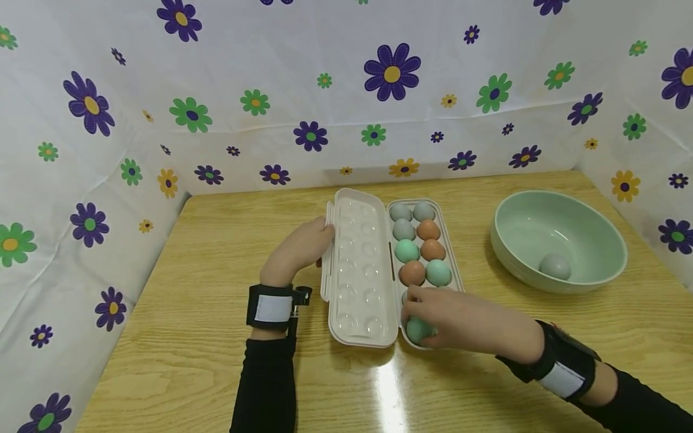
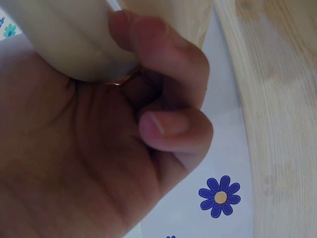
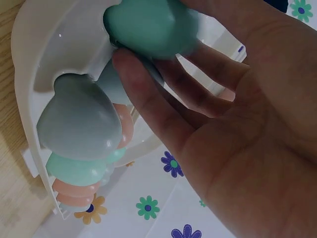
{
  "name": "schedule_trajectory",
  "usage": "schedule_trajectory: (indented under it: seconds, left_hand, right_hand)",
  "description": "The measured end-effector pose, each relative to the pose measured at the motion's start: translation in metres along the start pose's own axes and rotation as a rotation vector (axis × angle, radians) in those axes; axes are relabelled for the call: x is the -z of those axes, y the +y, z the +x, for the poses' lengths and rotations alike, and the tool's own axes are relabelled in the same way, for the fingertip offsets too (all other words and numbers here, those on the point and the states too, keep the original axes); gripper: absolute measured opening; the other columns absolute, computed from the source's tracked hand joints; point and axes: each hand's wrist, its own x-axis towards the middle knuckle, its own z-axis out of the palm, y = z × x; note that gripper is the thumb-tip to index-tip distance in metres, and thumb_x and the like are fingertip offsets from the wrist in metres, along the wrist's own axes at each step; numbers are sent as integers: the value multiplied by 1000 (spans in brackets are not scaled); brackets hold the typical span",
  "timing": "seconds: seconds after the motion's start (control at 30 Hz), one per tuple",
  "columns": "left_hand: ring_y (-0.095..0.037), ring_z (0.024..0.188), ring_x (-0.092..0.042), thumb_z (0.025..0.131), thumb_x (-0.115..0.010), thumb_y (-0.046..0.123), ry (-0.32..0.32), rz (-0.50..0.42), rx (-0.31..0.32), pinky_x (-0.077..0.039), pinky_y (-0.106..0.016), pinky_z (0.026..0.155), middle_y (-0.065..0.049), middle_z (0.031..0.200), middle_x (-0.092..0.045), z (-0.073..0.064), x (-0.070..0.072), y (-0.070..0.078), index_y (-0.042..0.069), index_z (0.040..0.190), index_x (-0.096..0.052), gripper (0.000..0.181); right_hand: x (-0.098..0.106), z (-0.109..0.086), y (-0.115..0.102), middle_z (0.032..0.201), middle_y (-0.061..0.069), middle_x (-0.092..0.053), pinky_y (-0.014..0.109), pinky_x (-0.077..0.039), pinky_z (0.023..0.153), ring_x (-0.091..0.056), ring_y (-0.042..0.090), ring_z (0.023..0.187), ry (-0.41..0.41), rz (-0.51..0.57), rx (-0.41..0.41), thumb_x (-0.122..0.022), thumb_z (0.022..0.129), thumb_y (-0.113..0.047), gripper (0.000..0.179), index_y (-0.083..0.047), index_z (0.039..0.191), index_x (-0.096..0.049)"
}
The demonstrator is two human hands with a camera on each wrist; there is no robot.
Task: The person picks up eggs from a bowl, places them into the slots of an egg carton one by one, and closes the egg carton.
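Note:
An egg carton (image 1: 361, 337) lies open on the table, its dimpled lid (image 1: 357, 276) folded out to the left. My left hand (image 1: 300, 243) grips the lid's outer left edge, with curled fingers (image 2: 173, 54) beside the pale plastic in the left wrist view. At the carton's near end my right hand (image 1: 455, 319) pinches a green egg (image 3: 148, 27) between thumb and fingers, right at its cup. A grey egg (image 3: 79, 116) sits next to it in the near row. Farther back are several grey, brown and light green eggs (image 1: 407, 251), partly hidden by the hand in the right wrist view.
To the right stands a large pale green bowl (image 1: 509, 255) with one grey egg (image 1: 555, 266) in it. The wooden table (image 1: 189, 300) is bordered at the back and sides by a flowered cloth (image 1: 346, 108).

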Motion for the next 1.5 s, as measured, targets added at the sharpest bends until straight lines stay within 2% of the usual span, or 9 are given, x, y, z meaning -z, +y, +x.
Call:
schedule_trajectory:
  seconds: [0.2, 0.43, 0.83, 1.2, 1.5]
  left_hand:
    - [-32, 60, -58, 104, -22, 26, -6, -4, -12, -40, -26, 50, -8, 69, -53, 0, 0, 0, 3, 113, -54, 40]
    - [-27, 58, -56, 105, -22, 26, -4, -3, -6, -40, -26, 50, -8, 70, -54, 0, -1, 1, 3, 112, -54, 40]
    - [-27, 58, -56, 104, -23, 27, -8, 0, 6, -40, -26, 51, -8, 69, -53, 1, -3, 0, 2, 112, -53, 39]
    - [-26, 57, -55, 105, -23, 26, -7, 7, 7, -40, -26, 50, -8, 68, -53, 1, -3, 2, 1, 117, -51, 40]
    - [-27, 62, -58, 105, -22, 26, -8, 6, -9, -41, -27, 53, -10, 75, -57, -1, 0, 2, 2, 120, -52, 41]
  right_hand:
    - [-1, -1, -2, 93, -2, -60, 30, -55, 74, -55, 11, 80, -3, -6, -3, -78, 73, -16, 24, -15, 95, -67]
    - [-1, -2, -2, 94, -1, -61, 30, -56, 74, -55, 11, 81, 7, -9, 2, -78, 73, -16, 25, -15, 95, -66]
    - [-2, -4, -2, 94, -3, -60, 29, -55, 75, -55, 9, 82, -2, -4, -1, -80, 74, -18, 27, -16, 97, -66]
    - [11, -4, -2, 93, -2, -61, 25, -55, 68, -55, 6, 77, -66, 21, -42, -77, 78, -22, 25, -14, 99, -67]
    - [25, -6, 11, 103, 2, -63, 32, -56, 73, -59, 13, 81, -101, 92, -96, -73, 83, -20, 24, -12, 104, -65]
